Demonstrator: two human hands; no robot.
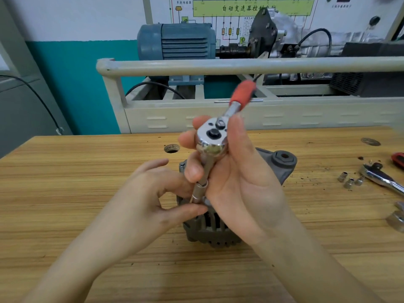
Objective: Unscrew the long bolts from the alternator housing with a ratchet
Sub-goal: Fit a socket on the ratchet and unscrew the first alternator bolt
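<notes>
Ratchet (211, 138) head gripped by right hand (236, 182), socket (197, 193) pinched by left hand (153, 193); socket should be kept square on the alternator (209, 228) bolt.

"Where was there room on the table (87, 182)?"

"On the left side, and at the front by the arms."

"What was in the way?"

"The alternator (218, 228) stood in the middle. On the right lay three little sockets (350, 181) and a second ratchet (381, 174). A rail (240, 65) blocked the back."
</notes>
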